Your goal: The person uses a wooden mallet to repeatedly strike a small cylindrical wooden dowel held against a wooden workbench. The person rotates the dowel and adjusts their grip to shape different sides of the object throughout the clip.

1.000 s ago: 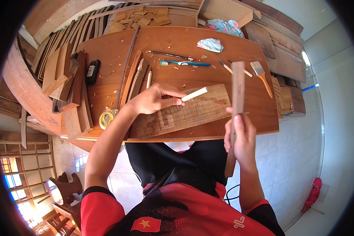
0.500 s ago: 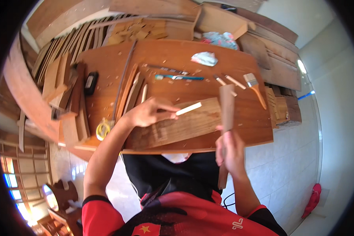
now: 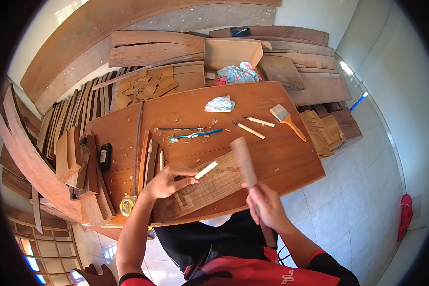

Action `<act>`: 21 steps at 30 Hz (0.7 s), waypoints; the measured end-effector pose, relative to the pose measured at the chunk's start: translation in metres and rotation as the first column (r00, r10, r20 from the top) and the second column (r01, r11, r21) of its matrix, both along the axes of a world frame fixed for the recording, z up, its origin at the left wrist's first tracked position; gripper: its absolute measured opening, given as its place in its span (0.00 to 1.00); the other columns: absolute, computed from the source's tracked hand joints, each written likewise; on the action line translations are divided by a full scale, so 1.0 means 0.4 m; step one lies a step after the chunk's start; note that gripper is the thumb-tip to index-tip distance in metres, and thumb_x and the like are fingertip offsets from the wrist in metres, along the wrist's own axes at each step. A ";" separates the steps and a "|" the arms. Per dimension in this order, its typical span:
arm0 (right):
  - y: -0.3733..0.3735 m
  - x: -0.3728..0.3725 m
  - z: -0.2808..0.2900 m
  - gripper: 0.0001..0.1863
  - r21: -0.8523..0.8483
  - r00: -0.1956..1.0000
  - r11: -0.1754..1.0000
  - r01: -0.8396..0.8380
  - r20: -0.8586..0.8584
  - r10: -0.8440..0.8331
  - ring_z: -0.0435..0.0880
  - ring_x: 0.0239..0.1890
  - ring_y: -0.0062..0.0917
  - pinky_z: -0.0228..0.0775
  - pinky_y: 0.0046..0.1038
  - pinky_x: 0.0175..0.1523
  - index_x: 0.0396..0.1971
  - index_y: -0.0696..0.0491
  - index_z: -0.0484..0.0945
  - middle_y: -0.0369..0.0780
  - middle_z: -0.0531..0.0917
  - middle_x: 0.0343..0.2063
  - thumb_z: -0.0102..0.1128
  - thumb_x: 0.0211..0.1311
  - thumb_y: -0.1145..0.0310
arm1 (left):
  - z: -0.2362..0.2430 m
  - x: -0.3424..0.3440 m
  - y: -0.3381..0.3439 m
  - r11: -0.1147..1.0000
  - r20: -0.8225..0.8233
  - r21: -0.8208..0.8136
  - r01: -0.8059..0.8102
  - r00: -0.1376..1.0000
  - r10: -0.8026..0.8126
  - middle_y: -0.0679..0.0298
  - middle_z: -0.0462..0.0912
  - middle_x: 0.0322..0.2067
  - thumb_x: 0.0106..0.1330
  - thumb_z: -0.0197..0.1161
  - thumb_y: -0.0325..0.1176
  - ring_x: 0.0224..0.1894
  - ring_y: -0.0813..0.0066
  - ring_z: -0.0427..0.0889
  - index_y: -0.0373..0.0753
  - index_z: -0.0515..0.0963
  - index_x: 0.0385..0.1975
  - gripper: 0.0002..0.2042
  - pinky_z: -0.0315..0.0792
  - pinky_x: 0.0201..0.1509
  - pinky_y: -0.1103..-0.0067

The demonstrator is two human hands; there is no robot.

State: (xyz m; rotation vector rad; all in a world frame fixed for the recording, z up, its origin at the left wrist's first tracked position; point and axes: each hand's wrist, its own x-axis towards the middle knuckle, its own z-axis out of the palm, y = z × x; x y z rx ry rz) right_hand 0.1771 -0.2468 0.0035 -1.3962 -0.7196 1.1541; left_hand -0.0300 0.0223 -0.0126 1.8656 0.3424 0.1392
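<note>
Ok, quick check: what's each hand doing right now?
Left hand: closed, holding a pale stick over the board.
Right hand: closed, grip around a brown wooden bar.

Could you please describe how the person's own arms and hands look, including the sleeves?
The left hand and the right hand are bare, with no gloves, and the forearms are uncovered too. Both sleeves are short: the left sleeve shows a black edge with red behind it, and the right sleeve is mostly black with some red.
</note>
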 end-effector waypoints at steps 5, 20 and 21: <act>-0.008 0.021 0.024 0.17 -0.017 0.998 0.999 0.048 -0.047 -0.049 0.70 0.12 0.13 0.61 0.21 0.16 0.52 0.59 0.75 0.33 0.72 0.22 0.50 0.82 0.60 | -0.015 -0.011 -0.002 1.000 0.013 -0.017 -0.011 1.000 0.011 0.59 0.90 0.43 0.74 0.66 0.29 0.47 0.74 0.86 0.31 0.85 0.53 0.12 0.77 0.54 0.76; 0.000 -0.011 -0.005 0.20 -0.062 1.000 0.998 -0.008 0.000 0.008 0.68 0.11 0.14 0.60 0.19 0.15 0.60 0.60 0.75 0.34 0.73 0.23 0.48 0.83 0.61 | -0.003 -0.014 0.009 0.993 -0.029 0.117 -0.012 0.999 0.015 0.58 0.91 0.43 0.72 0.69 0.36 0.52 0.64 0.85 0.35 0.86 0.53 0.15 0.75 0.61 0.69; 0.002 -0.005 -0.007 0.19 -0.006 0.997 0.997 0.080 -0.022 -0.080 0.68 0.11 0.14 0.59 0.19 0.15 0.60 0.60 0.74 0.34 0.73 0.23 0.49 0.82 0.61 | -0.001 -0.013 0.013 0.990 -0.027 0.138 -0.007 1.000 0.011 0.58 0.91 0.44 0.72 0.69 0.36 0.52 0.64 0.85 0.35 0.86 0.53 0.15 0.75 0.61 0.68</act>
